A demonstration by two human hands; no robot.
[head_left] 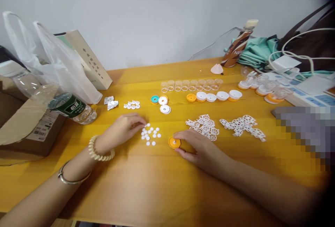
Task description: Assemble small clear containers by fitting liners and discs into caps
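A: How do the hands stand to the pieces?

B: The right hand [199, 146] holds a round orange piece [171, 145] by its rim, thumb and fingers curved around its right side. A small white peg [174, 142] shows at its centre.

A: And the left hand [121, 127]?

B: Thumb and forefinger are drawn narrow, the tips at the upper left edge of the scattered white discs [149, 131]. Whether a disc is pinched cannot be told.

A: The governing relation?

B: The discs lie between the hands, nearer the left; the orange piece lies just to their right, apart from them. Being round, it shows no long axis.

A: Farther out?

B: Spoked white pieces [205, 126] lie beyond the right hand; a row of clear cups [192, 86] stands farther back on the table [136, 185].
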